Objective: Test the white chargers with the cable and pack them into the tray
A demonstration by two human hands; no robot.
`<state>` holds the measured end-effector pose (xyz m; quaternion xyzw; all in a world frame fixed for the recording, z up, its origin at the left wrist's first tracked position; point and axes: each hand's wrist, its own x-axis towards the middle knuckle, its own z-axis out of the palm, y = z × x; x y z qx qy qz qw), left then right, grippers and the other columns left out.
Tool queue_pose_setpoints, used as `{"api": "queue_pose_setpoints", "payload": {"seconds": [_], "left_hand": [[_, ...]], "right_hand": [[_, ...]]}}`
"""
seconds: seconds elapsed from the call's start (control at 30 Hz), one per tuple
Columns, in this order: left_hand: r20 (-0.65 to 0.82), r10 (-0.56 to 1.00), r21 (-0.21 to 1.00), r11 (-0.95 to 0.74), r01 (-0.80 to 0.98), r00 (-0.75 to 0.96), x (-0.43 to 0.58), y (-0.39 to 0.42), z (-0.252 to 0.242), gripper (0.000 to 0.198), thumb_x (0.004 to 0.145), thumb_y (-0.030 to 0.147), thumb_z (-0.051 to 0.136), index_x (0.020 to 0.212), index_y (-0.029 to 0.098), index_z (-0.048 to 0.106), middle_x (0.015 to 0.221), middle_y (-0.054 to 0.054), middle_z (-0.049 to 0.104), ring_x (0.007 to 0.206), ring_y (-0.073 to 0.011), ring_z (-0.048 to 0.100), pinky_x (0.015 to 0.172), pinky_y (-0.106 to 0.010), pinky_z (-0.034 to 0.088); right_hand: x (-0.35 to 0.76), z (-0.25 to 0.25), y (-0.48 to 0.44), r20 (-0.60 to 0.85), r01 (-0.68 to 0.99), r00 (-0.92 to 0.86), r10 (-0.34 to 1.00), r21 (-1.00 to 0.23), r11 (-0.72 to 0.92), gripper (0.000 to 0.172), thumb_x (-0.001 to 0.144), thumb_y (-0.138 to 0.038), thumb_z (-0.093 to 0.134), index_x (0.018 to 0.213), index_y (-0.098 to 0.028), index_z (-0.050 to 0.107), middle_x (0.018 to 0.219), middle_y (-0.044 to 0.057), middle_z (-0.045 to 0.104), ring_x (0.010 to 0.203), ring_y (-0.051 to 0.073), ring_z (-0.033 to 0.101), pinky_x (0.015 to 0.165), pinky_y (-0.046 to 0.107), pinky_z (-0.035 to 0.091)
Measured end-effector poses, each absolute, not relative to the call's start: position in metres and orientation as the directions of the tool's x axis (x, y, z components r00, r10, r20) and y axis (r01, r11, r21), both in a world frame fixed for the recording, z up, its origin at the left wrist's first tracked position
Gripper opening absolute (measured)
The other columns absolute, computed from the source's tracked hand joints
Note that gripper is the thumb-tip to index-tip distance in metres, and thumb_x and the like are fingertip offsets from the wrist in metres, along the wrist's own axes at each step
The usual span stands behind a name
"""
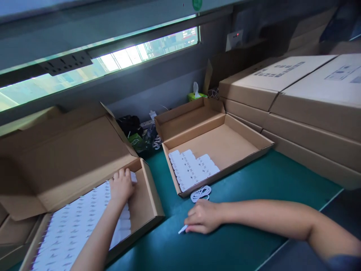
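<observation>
My left hand (122, 186) rests on the rows of white plastic bars with dark marks (76, 222) packed in an open cardboard box (149, 195), its fingers at the far end of a row. One short bar (133, 177) lies just beyond the fingertips. A second open cardboard box (217, 139) holds a smaller stepped group of the same white bars (191, 171) in its near corner. My right hand (203, 216) lies on the green mat (254, 192) with a thin white cable end (182, 229) poking out under its fingers. Just above that hand sits a small coil of white cable (200, 193).
Closed flat cardboard boxes (307, 109) are stacked along the right side of the mat. Behind the open boxes are a tissue box (196, 94), a black bag (129, 125) and a socket strip (146, 124). A window (121, 58) runs along the wall.
</observation>
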<state>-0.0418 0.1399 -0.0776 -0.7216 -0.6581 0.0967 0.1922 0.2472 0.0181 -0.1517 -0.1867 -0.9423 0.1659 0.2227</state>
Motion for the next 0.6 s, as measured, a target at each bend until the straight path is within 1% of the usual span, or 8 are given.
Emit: {"api": "queue_pose_setpoints", "payload": {"seconds": [0.1,0.2,0.27,0.37,0.4,0.47,0.5,0.6], "left_hand": [[0.098,0.988,-0.412,-0.068,0.908,0.119,-0.044,0.145,-0.07,0.033,0.07,0.015,0.041,0.101,0.008,0.051,0.103,-0.021,0.054,0.101,-0.0368,0.048,0.081,-0.046,0.037],[0.033,0.989,-0.383,-0.118,0.916,0.141,-0.047,0.142,-0.061,0.028,0.071,0.023,0.046,0.095,0.011,0.05,0.089,-0.015,0.059,0.091,-0.0315,0.055,0.082,-0.041,0.04],[0.097,0.985,-0.251,-0.117,0.961,0.145,-0.044,0.126,-0.055,0.037,0.073,0.034,0.049,0.103,0.013,0.045,0.09,-0.012,0.058,0.087,-0.0288,0.057,0.078,-0.038,0.043],[0.39,0.913,0.148,-0.186,0.971,0.115,-0.026,0.076,-0.054,0.057,0.07,0.045,0.055,0.116,0.017,0.035,0.103,-0.011,0.052,0.093,-0.0274,0.056,0.078,-0.039,0.047],[0.433,0.893,0.211,-0.236,0.949,0.126,-0.018,0.055,-0.056,0.06,0.07,0.045,0.058,0.118,0.019,0.034,0.105,-0.01,0.051,0.095,-0.0276,0.055,0.08,-0.041,0.047],[0.433,0.849,0.227,-0.429,0.874,0.303,-0.003,0.012,-0.064,0.061,0.07,0.039,0.06,0.121,0.021,0.033,0.109,-0.011,0.049,0.101,-0.0288,0.052,0.083,-0.043,0.046],[0.389,0.824,0.227,-0.519,0.824,0.412,0.004,-0.007,-0.069,0.058,0.071,0.034,0.06,0.121,0.023,0.033,0.111,-0.012,0.048,0.104,-0.0288,0.051,0.084,-0.043,0.046],[0.184,0.831,0.344,-0.555,0.758,0.525,0.016,-0.044,-0.088,0.056,0.073,0.027,0.059,0.122,0.024,0.032,0.114,-0.012,0.049,0.106,-0.0267,0.052,0.084,-0.04,0.048]], "right_hand": [[0.248,-0.152,0.018,0.363,0.273,-0.836,0.411,-0.374,0.886,0.03,0.089,-0.035,0.039,0.077,-0.017,0.059,0.063,-0.002,0.059,0.057,0.008,0.054,0.042,0.024,0.021],[0.249,-0.153,0.018,0.373,0.264,-0.836,0.403,-0.369,0.891,0.03,0.09,-0.035,0.039,0.078,-0.017,0.06,0.063,-0.001,0.059,0.057,0.009,0.055,0.042,0.024,0.022],[0.249,-0.154,0.018,0.377,0.257,-0.834,0.402,-0.379,0.889,0.03,0.09,-0.036,0.038,0.079,-0.017,0.06,0.064,-0.001,0.059,0.057,0.008,0.054,0.042,0.024,0.023],[0.25,-0.156,0.018,0.41,0.241,-0.819,0.402,-0.391,0.889,0.032,0.091,-0.036,0.036,0.079,-0.017,0.06,0.063,-0.001,0.058,0.055,0.008,0.053,0.043,0.024,0.025],[0.251,-0.156,0.018,0.437,0.235,-0.804,0.405,-0.392,0.89,0.033,0.092,-0.035,0.035,0.08,-0.017,0.06,0.062,-0.001,0.057,0.054,0.008,0.052,0.043,0.024,0.025],[0.252,-0.155,0.016,0.498,0.237,-0.758,0.421,-0.392,0.889,0.033,0.092,-0.034,0.034,0.082,-0.016,0.06,0.06,-0.001,0.055,0.052,0.009,0.051,0.044,0.024,0.026],[0.253,-0.155,0.015,0.522,0.246,-0.733,0.435,-0.393,0.886,0.033,0.092,-0.034,0.034,0.083,-0.016,0.06,0.059,-0.001,0.055,0.052,0.009,0.05,0.044,0.024,0.027],[0.254,-0.154,0.012,0.552,0.268,-0.701,0.452,-0.384,0.884,0.032,0.092,-0.032,0.035,0.083,-0.015,0.06,0.057,0.0,0.053,0.049,0.009,0.048,0.045,0.024,0.027]]}}
